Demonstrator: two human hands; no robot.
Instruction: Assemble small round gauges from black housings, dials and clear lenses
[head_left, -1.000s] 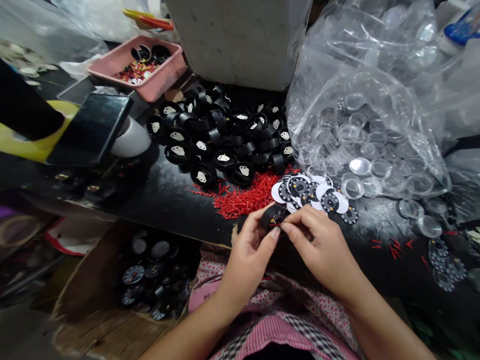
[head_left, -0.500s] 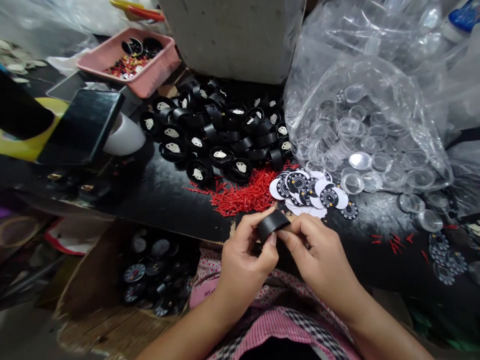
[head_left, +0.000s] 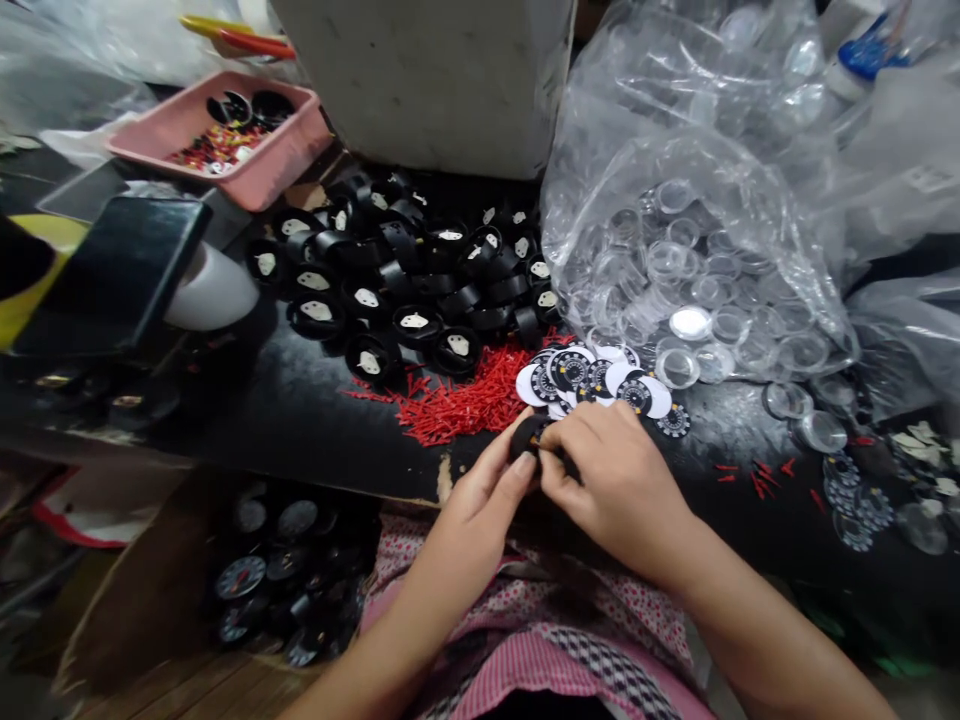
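Note:
My left hand (head_left: 484, 505) is closed round a black round dial housing (head_left: 527, 432), held just off the table's front edge. My right hand (head_left: 604, 470) meets it from the right, thumb and forefinger pinched against the housing; whatever lies between those fingertips is hidden. A small orange-gold spot shows on the housing beside them. Just beyond my hands lie a heap of red pointers (head_left: 469, 405) and overlapping printed dial discs (head_left: 634, 393), some showing white backs. Behind them are piled several black housings (head_left: 435, 285) with white pieces inside.
An open plastic bag (head_left: 750, 150) spills clear round covers (head_left: 679, 367) at right. A pink tray (head_left: 281, 160) with small coloured parts stands back left, near a dark phone-like slab (head_left: 116, 275). Below the table edge (head_left: 390, 495), a cardboard box (head_left: 127, 580) holds assembled dials (head_left: 241, 577).
The housing has been turned, so its broad outer band no longer faces me. My right fingers have shifted from its lower edge to a pinch against it. The view has swung slightly right.

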